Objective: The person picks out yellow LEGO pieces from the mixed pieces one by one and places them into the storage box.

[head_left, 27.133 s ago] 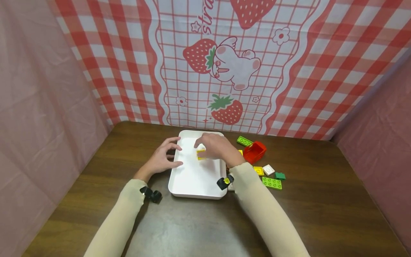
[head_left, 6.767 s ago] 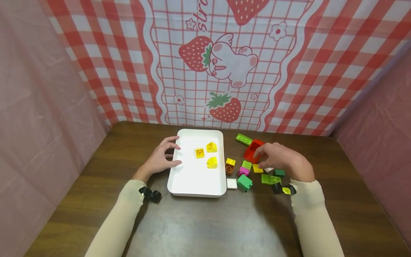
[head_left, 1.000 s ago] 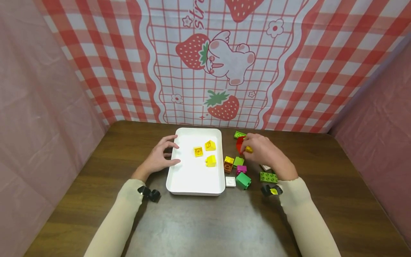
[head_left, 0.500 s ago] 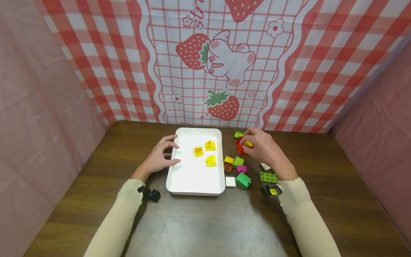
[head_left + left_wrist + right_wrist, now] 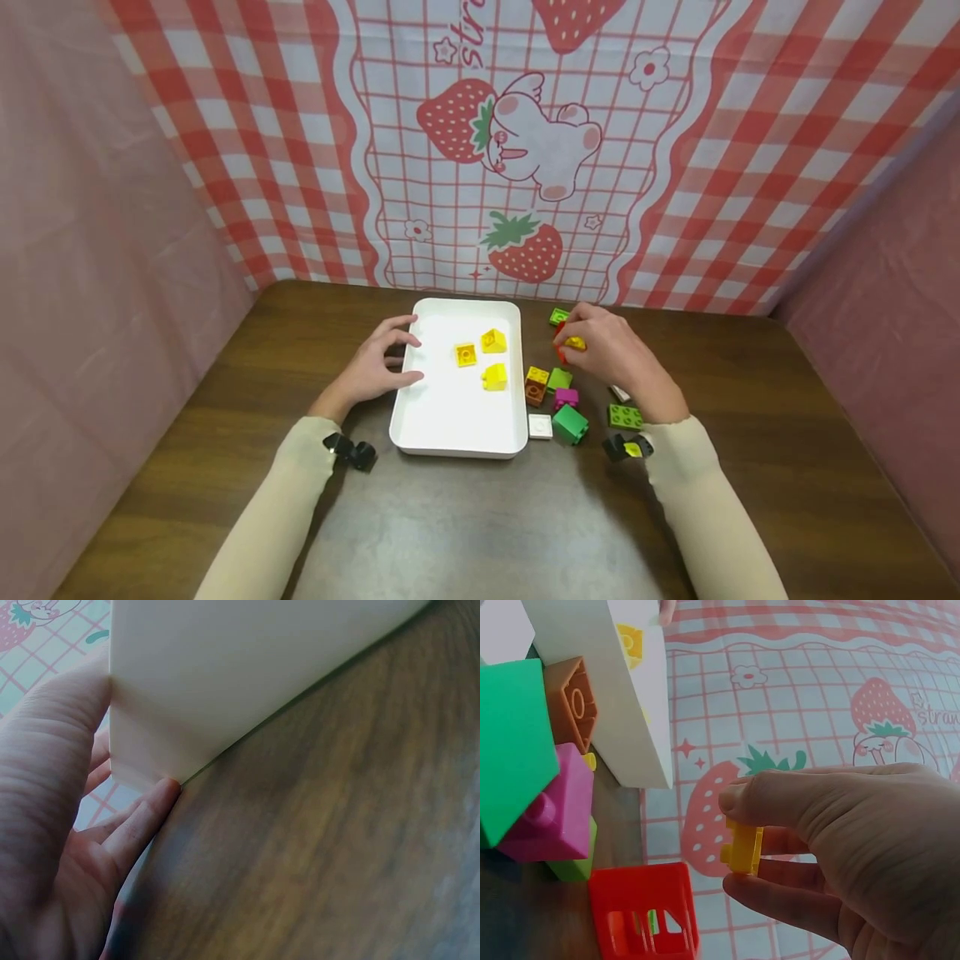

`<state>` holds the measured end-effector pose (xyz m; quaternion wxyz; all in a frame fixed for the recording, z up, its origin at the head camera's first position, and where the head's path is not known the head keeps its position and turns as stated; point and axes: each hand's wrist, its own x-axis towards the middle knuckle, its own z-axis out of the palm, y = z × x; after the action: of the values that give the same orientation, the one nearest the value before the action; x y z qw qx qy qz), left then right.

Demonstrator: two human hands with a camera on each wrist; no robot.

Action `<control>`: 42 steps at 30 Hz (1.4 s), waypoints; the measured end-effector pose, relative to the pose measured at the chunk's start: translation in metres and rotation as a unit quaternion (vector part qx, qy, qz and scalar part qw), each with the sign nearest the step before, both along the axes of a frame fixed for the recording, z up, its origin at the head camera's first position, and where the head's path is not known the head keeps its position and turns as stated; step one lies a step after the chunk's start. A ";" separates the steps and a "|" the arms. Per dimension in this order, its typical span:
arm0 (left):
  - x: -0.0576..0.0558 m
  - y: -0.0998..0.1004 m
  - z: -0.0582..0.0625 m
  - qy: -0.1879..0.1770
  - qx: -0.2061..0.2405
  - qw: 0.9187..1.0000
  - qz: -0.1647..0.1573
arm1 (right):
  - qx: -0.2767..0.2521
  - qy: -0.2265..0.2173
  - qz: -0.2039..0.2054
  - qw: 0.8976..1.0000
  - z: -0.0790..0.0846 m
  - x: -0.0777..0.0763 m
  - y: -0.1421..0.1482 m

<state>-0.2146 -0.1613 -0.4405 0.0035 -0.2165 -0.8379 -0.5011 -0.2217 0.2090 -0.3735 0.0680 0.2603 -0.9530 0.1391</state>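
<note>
My right hand (image 5: 618, 354) pinches a small flat yellow brick (image 5: 742, 847) between thumb and fingertips, raised above the table in the right wrist view. Below it lies a red hollow block (image 5: 645, 907) with window-like openings, mostly covered by that hand in the head view. At the left, my left hand (image 5: 369, 367) rests against the side of a white tray (image 5: 450, 421), fingers spread along the rim. Its fingertips touch the tray's outer wall in the left wrist view. Inside the tray are three yellow bricks, one of them a flat square (image 5: 465, 355).
Right of the tray lie a brown brick (image 5: 535, 392) with yellow at its top, a lime brick (image 5: 559, 380), a magenta brick (image 5: 566, 398), a green brick (image 5: 572, 425) and a white square (image 5: 540, 427). A lime studded plate (image 5: 625, 416) lies farther right. Patterned cloth (image 5: 517, 167) hangs behind.
Since the oldest frame, the right hand has left the tray, which now shows three yellow bricks. It has since picked up another yellow brick and, lately, turned it slightly. The left hand stays put.
</note>
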 end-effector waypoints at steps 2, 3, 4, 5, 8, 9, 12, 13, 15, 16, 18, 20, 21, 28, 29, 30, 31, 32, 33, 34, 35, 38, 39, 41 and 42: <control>0.000 0.000 0.000 0.000 0.001 1.000 0.000 | 0.004 -0.003 -0.003 1.000 0.004 0.000 -0.001; 0.000 0.000 0.000 0.001 0.001 1.000 0.000 | 0.005 -0.004 -0.006 1.000 0.006 0.000 -0.001; 0.000 0.000 0.000 0.000 0.001 1.000 0.000 | 0.006 -0.005 -0.009 1.000 0.009 0.000 -0.001; 0.000 0.000 0.000 0.001 0.000 1.000 0.000 | 0.008 -0.004 -0.012 1.000 0.012 0.000 -0.001; 0.000 0.000 0.000 0.001 -0.003 1.000 0.000 | 0.004 -0.001 -0.020 1.000 0.020 -0.001 -0.001; 0.000 0.000 0.000 0.001 -0.004 1.000 0.000 | 0.002 0.001 -0.020 1.000 0.022 -0.002 -0.001; 0.000 0.001 0.000 -0.001 -0.005 1.000 0.000 | -0.006 0.003 -0.017 1.000 0.026 -0.003 -0.001; 0.000 0.001 0.000 -0.002 -0.005 1.000 0.001 | -0.008 0.001 -0.015 1.000 0.026 -0.003 -0.002; 0.001 0.001 0.001 -0.003 -0.005 1.000 0.002 | -0.010 -0.004 -0.010 1.000 0.026 -0.004 -0.003; 0.001 0.001 0.001 -0.003 -0.005 1.000 0.002 | -0.011 -0.006 -0.009 1.000 0.025 -0.005 -0.004; 0.001 0.001 0.001 -0.003 -0.005 1.000 0.002 | -0.010 -0.009 -0.005 1.000 0.024 -0.006 -0.005; 0.001 0.001 0.001 -0.003 -0.005 1.000 0.001 | -0.008 -0.007 -0.002 1.000 0.023 -0.006 -0.007; 0.001 0.001 0.001 -0.003 -0.005 1.000 0.000 | -0.007 -0.005 0.000 1.000 0.023 -0.006 -0.008; 0.000 0.001 0.002 -0.004 -0.001 1.000 0.000 | -0.015 0.000 0.015 1.000 0.024 -0.008 -0.017; 0.000 0.000 0.002 -0.004 -0.001 1.000 0.000 | -0.018 -0.001 0.017 1.000 0.023 -0.009 -0.018; 0.000 0.000 0.002 -0.003 -0.001 1.000 0.000 | -0.020 -0.002 0.016 1.000 0.022 -0.009 -0.020; 0.000 0.000 0.001 -0.003 -0.002 1.000 0.000 | -0.021 0.000 0.016 1.000 0.021 -0.010 -0.021; 0.000 0.000 0.001 -0.002 -0.002 1.000 -0.001 | -0.021 0.001 0.016 1.000 0.020 -0.011 -0.023; 0.000 0.000 0.001 -0.001 -0.002 1.000 -0.001 | -0.022 0.003 0.017 1.000 0.019 -0.011 -0.024; 0.000 0.000 0.001 -0.001 -0.003 1.000 -0.001 | -0.023 0.003 0.018 1.000 0.017 -0.012 -0.026; 0.000 0.000 0.001 -0.001 -0.003 1.000 0.000 | -0.023 0.004 0.019 1.000 0.016 -0.013 -0.028; 0.000 0.000 0.001 -0.001 -0.003 1.000 0.000 | -0.023 0.003 0.025 0.999 0.015 -0.014 -0.032; 0.000 0.000 0.001 -0.001 -0.003 1.000 0.000 | -0.023 0.001 0.026 0.999 0.014 -0.014 -0.033; 0.000 0.000 0.002 -0.001 -0.003 1.000 -0.001 | -0.021 -0.002 0.024 0.999 0.014 -0.015 -0.036; -0.001 0.000 0.002 -0.001 -0.003 1.000 0.000 | -0.023 -0.007 0.023 0.999 0.015 -0.015 -0.038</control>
<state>-0.2151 -0.1615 -0.4388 0.0018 -0.2162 -0.8391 -0.4991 -0.2363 0.1713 -0.3586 0.0646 0.2797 -0.9437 0.1644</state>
